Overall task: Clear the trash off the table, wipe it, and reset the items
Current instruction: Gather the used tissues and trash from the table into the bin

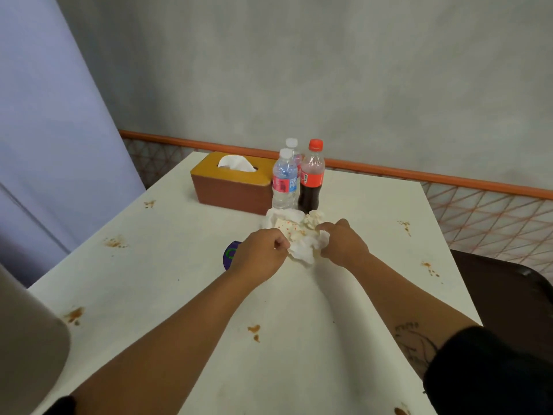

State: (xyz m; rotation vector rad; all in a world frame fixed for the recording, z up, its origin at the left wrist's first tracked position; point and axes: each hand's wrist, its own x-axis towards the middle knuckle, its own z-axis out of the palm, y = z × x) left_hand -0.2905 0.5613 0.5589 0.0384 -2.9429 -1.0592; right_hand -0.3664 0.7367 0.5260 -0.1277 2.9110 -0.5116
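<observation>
We see left hand [259, 253] & right hand [344, 244] both pinching the crumpled tissue wad [300, 238] at mid bench [179, 295], just near of cola bottle [311, 181] & water bottle [284, 182]. Risk, our est.: wad is loose, so bits may drop on lift; knuckles swinging far could tip a btl.

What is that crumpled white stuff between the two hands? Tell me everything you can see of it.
The crumpled paper is a loose heap of white tissue or napkin, wrinkled and bunched, with small orange-red specks on a flatter piece in its middle. It lies on the white table, just in front of the cola bottle and the nearer water bottle. The left hand pinches its near left edge; the right hand grips its right side.
</observation>
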